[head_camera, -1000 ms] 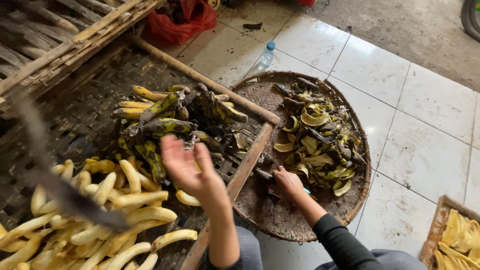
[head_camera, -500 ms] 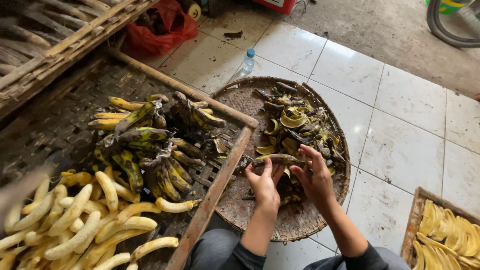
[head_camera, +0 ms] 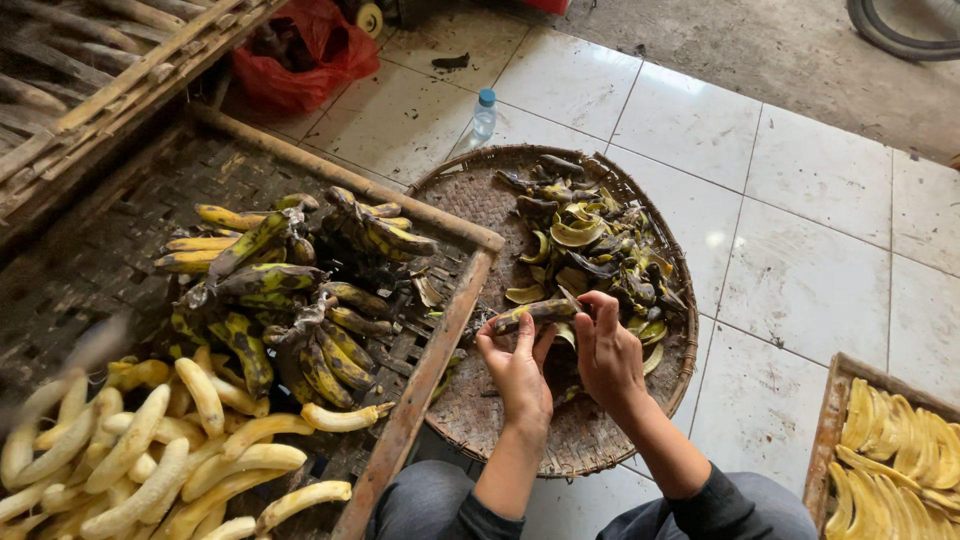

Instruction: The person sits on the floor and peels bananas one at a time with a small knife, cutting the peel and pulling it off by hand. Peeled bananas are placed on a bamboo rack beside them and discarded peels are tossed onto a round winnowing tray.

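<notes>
Woven round tray (head_camera: 470,205) lies on the tiled floor, w/ a pile of dark banana peels (head_camera: 590,250) on its far half. Over the tray's near part both hands hold one dark unpeeled banana (head_camera: 535,313), lying about level. Left hand (head_camera: 520,375) is under it, fingers half curled around its left end. Right hand (head_camera: 605,350) closes on its right end, fingertips pinching the skin from above. Left of the tray is a bamboo rack (head_camera: 430,360) w/ a heap of unpeeled bananas (head_camera: 290,290) and, nearer, pale peeled bananas (head_camera: 150,450). Small plastic bottle (head_camera: 484,112) stands just beyond the tray.
</notes>
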